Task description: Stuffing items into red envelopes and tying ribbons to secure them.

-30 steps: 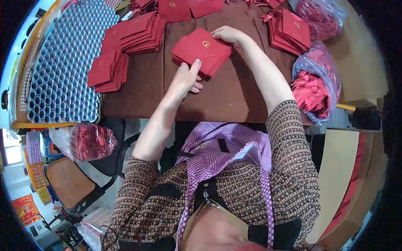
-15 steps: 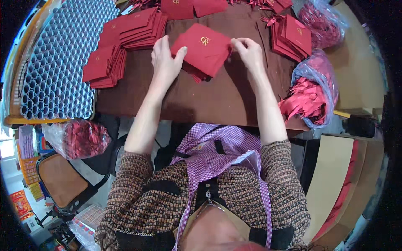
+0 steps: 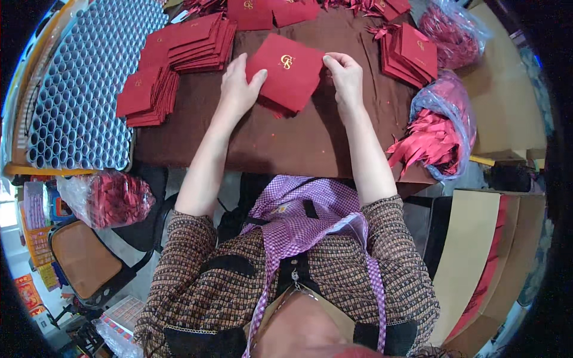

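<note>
A red square envelope (image 3: 289,74) with a gold emblem lies on top of a small pile of similar ones, in front of me on the brown cloth. My left hand (image 3: 239,89) grips the pile's left side, thumb on the top face and fingers along the far edge. At its upper right corner, my right hand (image 3: 344,74) pinches the edge between thumb and forefinger. The lower envelopes peek out under the near corner; most of them are hidden.
Stacked red envelopes (image 3: 146,95) lie at the left beside a tray of round tubes (image 3: 83,89). More envelopes (image 3: 412,53) sit at the right, near plastic bags of red ribbons (image 3: 439,137). The brown tablecloth (image 3: 268,146) ends close to my body. Cardboard boxes (image 3: 471,250) stand at the right.
My right hand has moved slightly left with the envelope's corner. The top envelope has turned a little and covers the pile more evenly. My left hand has shifted slightly right.
</note>
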`<state>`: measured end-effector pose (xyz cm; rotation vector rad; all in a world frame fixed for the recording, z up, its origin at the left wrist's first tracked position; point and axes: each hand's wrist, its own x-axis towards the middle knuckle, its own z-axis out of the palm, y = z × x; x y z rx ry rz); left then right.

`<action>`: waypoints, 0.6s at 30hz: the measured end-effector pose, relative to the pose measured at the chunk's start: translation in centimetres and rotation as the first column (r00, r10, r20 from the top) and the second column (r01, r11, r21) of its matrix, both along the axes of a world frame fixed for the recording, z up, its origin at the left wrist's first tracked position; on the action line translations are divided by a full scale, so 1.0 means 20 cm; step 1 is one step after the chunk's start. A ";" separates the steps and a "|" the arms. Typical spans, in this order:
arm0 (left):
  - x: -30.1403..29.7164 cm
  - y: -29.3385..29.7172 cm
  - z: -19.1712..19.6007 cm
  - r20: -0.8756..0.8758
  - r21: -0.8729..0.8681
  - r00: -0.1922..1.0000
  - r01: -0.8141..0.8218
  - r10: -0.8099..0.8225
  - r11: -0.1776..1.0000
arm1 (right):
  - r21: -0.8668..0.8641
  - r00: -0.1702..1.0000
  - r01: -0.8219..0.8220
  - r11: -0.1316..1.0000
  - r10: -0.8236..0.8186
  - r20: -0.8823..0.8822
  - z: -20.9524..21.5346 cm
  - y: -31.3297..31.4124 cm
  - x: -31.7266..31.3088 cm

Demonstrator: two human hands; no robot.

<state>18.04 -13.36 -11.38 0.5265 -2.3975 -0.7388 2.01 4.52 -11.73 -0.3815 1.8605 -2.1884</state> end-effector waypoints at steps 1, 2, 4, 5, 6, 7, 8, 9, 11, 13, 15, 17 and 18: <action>-0.01 -0.01 0.04 -0.014 -0.045 1.000 0.015 -0.016 0.999 | 0.001 1.000 0.000 1.000 0.000 -0.001 0.01 0.00 0.00; -0.02 -0.03 0.06 -0.028 -0.090 0.999 0.030 -0.033 0.996 | 0.006 0.999 -0.006 1.000 0.006 0.036 0.02 0.01 0.00; -0.08 -0.06 0.05 -0.097 -0.205 0.993 0.052 -0.073 0.977 | 0.014 0.997 -0.009 1.000 0.007 0.075 0.04 0.02 0.00; -0.10 -0.04 0.10 -0.075 -0.215 0.993 0.074 -0.092 0.974 | 0.069 0.998 -0.025 0.997 0.021 0.059 0.05 0.02 0.01; -0.12 -0.03 0.13 -0.052 -0.225 0.993 0.096 -0.110 0.970 | 0.123 0.998 -0.041 0.992 0.036 0.044 0.06 0.02 0.01; -0.15 -0.04 0.13 -0.016 -0.251 0.990 0.135 -0.143 0.959 | 0.123 0.998 -0.039 0.992 0.034 0.044 0.06 0.02 0.02; -0.16 -0.03 0.11 -0.017 -0.251 0.989 0.137 -0.145 0.958 | 0.096 0.998 -0.040 0.995 0.035 0.057 0.05 0.02 0.03; -0.18 -0.02 0.10 0.090 -0.282 0.981 0.192 -0.173 0.940 | 0.069 0.997 -0.041 0.997 0.036 0.071 0.06 0.02 0.03; -0.21 0.01 0.11 0.292 -0.371 0.941 0.277 -0.172 0.887 | 0.088 0.997 -0.050 0.995 0.045 0.059 0.05 0.05 0.05; -0.23 0.00 0.13 0.372 -0.393 0.907 0.346 -0.197 0.852 | 0.108 0.998 -0.057 0.993 0.052 0.047 0.03 0.09 0.08; -0.27 -0.02 0.17 0.501 -0.346 0.829 0.454 -0.248 0.821 | 0.173 0.992 -0.051 0.984 0.069 -0.105 -0.03 0.13 0.11; -0.28 -0.01 0.22 0.515 -0.357 0.816 0.483 -0.263 0.800 | 0.203 0.988 -0.042 0.978 0.072 -0.139 -0.08 0.16 0.14; -0.28 0.00 0.24 0.529 -0.367 0.804 0.506 -0.272 0.780 | 0.233 0.982 -0.039 0.972 0.081 -0.173 -0.11 0.17 0.16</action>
